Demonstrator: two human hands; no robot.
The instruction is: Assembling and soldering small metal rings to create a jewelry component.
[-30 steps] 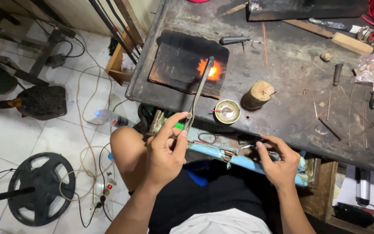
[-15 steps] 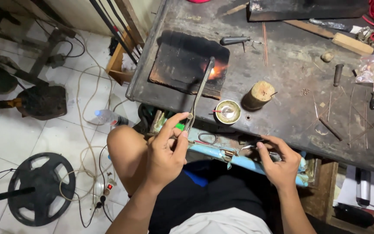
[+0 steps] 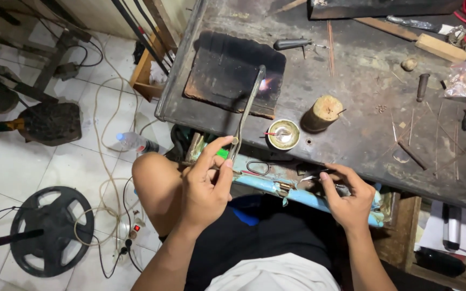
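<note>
Dark, scuffed worktop point(image 3: 351, 134) over white floor tiles, seen from my head camera.

My left hand point(image 3: 206, 183) is closed around the long metal torch pipe point(image 3: 246, 113), whose tip throws a small flame point(image 3: 267, 83) onto the charred block point(image 3: 227, 70). My right hand point(image 3: 346, 196) curls around something small at the drawer edge; I cannot tell what. If my left grip drifts, the flame could swing toward the wooden stub point(image 3: 323, 113) or the little metal dish point(image 3: 283, 134), just beside it, and scorch them. A clear plastic bag point(image 3: 459, 83) with pinkish contents lies at the far right, well apart; white paper packets point(image 3: 462, 231) sit low at the right; a plastic bottle point(image 3: 136, 143) lies on the floor.
</note>
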